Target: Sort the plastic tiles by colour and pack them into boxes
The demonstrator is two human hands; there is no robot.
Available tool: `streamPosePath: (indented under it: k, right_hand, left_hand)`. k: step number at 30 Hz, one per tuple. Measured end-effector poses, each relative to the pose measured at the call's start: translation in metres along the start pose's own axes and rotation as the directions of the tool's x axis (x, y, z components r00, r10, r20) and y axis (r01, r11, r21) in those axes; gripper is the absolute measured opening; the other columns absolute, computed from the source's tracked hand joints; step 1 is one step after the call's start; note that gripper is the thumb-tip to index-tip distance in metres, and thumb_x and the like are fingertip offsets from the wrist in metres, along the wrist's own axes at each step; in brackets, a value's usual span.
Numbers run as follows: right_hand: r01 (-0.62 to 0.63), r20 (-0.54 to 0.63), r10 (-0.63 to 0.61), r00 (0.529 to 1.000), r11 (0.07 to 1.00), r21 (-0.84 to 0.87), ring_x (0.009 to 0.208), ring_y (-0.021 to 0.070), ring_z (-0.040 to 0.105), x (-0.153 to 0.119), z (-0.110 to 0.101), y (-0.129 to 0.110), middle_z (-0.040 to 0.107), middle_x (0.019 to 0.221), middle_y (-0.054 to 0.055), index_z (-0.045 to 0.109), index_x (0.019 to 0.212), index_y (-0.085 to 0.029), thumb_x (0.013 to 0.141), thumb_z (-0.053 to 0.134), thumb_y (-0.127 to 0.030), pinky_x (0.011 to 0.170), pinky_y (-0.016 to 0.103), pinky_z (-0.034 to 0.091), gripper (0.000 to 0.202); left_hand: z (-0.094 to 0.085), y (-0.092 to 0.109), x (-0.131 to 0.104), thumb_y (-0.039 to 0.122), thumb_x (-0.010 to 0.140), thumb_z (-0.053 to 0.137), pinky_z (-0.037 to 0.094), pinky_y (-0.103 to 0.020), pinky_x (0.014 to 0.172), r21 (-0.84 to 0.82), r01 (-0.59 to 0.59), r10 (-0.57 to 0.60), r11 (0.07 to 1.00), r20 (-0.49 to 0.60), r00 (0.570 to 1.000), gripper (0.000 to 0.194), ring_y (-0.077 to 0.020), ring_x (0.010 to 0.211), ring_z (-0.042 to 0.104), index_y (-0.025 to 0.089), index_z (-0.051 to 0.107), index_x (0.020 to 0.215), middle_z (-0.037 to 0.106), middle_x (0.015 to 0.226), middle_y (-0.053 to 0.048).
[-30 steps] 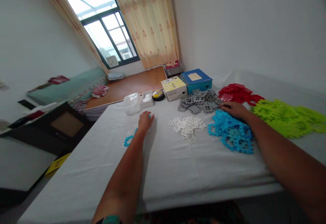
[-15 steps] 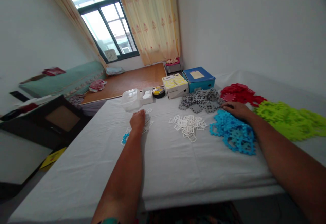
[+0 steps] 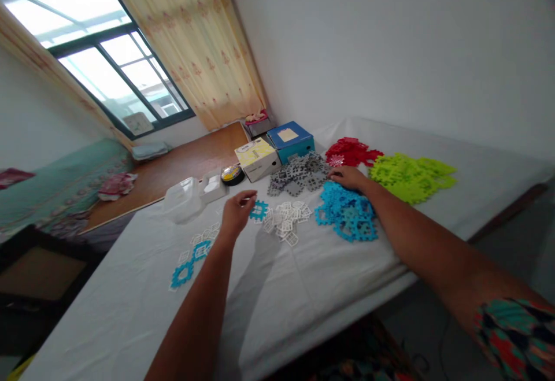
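My left hand (image 3: 238,210) is raised over the white cloth, its fingers pinched at the edge of a blue toothed square (image 3: 259,210). That square is beside a pile of small white lattice pieces (image 3: 286,219). My right hand (image 3: 347,177) rests at the top of the blue piece pile (image 3: 349,213), near the gray pile (image 3: 299,174); its fingers are bent together and what they may hold is too small to make out. Two blue frames (image 3: 182,274) lie joined at the left, with white lattice pieces (image 3: 203,236) beside them.
Red pieces (image 3: 351,151) and lime green pieces (image 3: 410,176) lie at the right. Along the far side stand a clear plastic box (image 3: 182,199), a white tray (image 3: 213,187), a round black tin (image 3: 233,176), a yellow-white box (image 3: 258,159) and a blue box (image 3: 290,141).
The view has turned to the right and tilted. My left hand has moved toward the white pile, and a blue square now shows at its fingers. My right hand stays by the blue pile.
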State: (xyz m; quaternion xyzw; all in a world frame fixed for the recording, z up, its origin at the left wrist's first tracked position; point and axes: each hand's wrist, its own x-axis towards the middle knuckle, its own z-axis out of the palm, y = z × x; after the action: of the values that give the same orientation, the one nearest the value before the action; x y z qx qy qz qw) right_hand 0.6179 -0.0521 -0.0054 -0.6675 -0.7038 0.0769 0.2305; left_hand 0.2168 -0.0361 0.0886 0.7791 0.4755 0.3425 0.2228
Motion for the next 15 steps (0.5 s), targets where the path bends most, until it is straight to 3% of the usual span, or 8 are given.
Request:
streamPosePath:
  k: [3, 7, 11, 15]
  right_hand:
    - [-0.021, -0.003, 0.021, 1.0, 1.0, -0.001, 0.1, 0.0189, 0.065, 0.0, 0.0, -0.002, 0.072, 0.11, 0.005, 0.071, 0.109, -0.02, 0.088, 0.053, -0.028, 0.084, 0.025, 0.046, 0.029]
    - [-0.003, -0.009, 0.003, 1.0, 1.0, 0.0, 0.098, 0.0194, 0.065, 0.0, 0.001, -0.003, 0.073, 0.109, 0.005, 0.072, 0.108, -0.021, 0.087, 0.053, -0.027, 0.083, 0.026, 0.046, 0.029]
    - [0.023, 0.011, -0.024, 1.0, 1.0, 0.016, 0.096, 0.02, 0.065, 0.0, -0.002, -0.005, 0.073, 0.107, 0.006, 0.072, 0.105, -0.018, 0.084, 0.055, -0.026, 0.079, 0.025, 0.045, 0.028]
    - [0.017, 0.031, -0.017, 0.999, 1.0, 0.02, 0.096, 0.0201, 0.065, 0.0, -0.004, -0.007, 0.073, 0.106, 0.006, 0.073, 0.103, -0.018, 0.082, 0.057, -0.025, 0.079, 0.024, 0.045, 0.026]
  left_hand:
    - [0.05, 0.054, 0.0, 0.031, 0.082, 0.061, 0.052, -0.025, 0.07, -0.172, -0.115, 0.138, 0.978, 0.126, 0.982, 0.026, -0.0158, 0.077, 0.066, 0.015, 0.074, 0.099, 0.074, 0.089, -0.006]
    - [0.108, 0.11, 0.002, 0.019, 0.082, 0.059, 0.051, -0.024, 0.073, -0.183, -0.259, 0.288, 0.948, 0.155, 0.945, 0.02, -0.0127, 0.077, 0.064, 0.018, 0.075, 0.095, 0.073, 0.092, -0.004]
    - [0.152, 0.133, 0.008, 0.016, 0.083, 0.059, 0.05, -0.025, 0.076, -0.117, -0.317, 0.334, 0.941, 0.167, 0.928, 0.022, -0.0121, 0.074, 0.061, 0.02, 0.075, 0.097, 0.07, 0.088, -0.003]
    - [0.173, 0.135, 0.01, 0.024, 0.088, 0.056, 0.049, -0.027, 0.079, -0.009, -0.322, 0.318, 0.947, 0.177, 0.931, 0.021, -0.0131, 0.074, 0.06, 0.021, 0.074, 0.1, 0.069, 0.093, -0.004]
